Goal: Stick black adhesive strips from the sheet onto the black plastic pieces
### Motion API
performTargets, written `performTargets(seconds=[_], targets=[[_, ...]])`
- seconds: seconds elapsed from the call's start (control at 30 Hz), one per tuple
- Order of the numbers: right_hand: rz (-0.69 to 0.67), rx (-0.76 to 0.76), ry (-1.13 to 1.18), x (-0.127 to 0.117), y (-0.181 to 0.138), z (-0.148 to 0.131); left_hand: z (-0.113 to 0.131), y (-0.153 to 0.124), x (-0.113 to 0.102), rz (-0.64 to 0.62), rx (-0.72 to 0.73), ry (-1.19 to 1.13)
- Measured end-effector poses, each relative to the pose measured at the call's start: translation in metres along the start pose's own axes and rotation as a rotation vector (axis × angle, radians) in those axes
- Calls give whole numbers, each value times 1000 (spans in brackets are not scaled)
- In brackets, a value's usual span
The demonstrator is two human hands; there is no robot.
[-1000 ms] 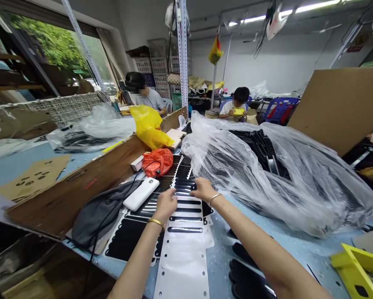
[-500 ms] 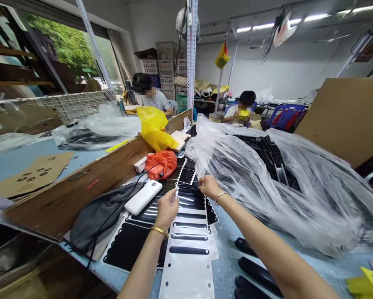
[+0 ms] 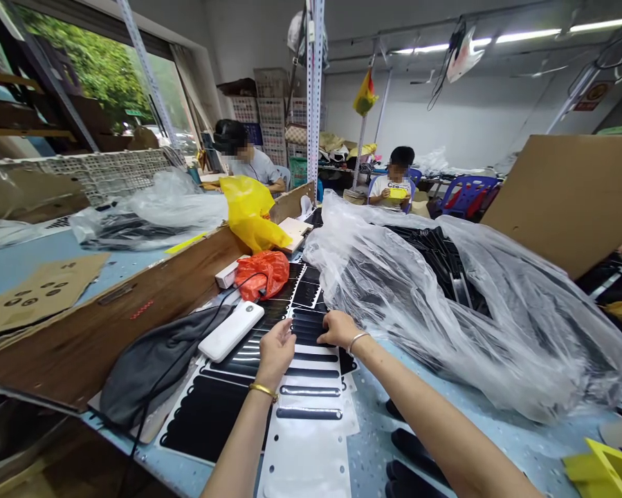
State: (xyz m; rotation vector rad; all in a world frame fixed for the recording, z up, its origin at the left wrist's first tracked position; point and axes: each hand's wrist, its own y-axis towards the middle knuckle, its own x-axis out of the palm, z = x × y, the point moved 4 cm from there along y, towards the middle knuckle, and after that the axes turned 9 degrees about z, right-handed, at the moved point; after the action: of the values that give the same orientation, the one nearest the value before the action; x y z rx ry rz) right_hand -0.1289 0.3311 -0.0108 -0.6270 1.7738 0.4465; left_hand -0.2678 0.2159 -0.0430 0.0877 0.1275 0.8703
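A long white backing sheet lies in front of me, with black strips across it; they are spaced apart near me and packed closely farther up. At the sheet's left edge is my left hand, its fingers drawn together by the strip ends. What they pinch is too small to make out. Over the right ends of the upper strips my right hand bends down, fingertips closed at one strip's end. Its fingers partly hide that end. Black scalloped sheets lie under and left of the white one.
Left of my hands are a white power bank with a cable, grey cloth and a red bag. A wooden board edges that side. Plastic sheeting bulges on the right, above dark pieces. Two people sit beyond.
My right hand has come nearer to me, down onto the strips at the sheet's right side. My left hand stays by the left edge. The view has shifted slightly.
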Motion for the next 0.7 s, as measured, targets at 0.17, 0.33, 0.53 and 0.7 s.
performTargets(seconds=[0.17,0.33,0.53,0.7], targets=[[13,58,12,-3,10,6,-4,3,-2,8,-6,-32],[-11,54,38,1,20,-1,-9,-1,0,-22,18,-20],[0,92,52,10,8,4,-8,-2,0,-22,56,39],[50,135,43,2,0,14,6,-18,7,-78,191,212]])
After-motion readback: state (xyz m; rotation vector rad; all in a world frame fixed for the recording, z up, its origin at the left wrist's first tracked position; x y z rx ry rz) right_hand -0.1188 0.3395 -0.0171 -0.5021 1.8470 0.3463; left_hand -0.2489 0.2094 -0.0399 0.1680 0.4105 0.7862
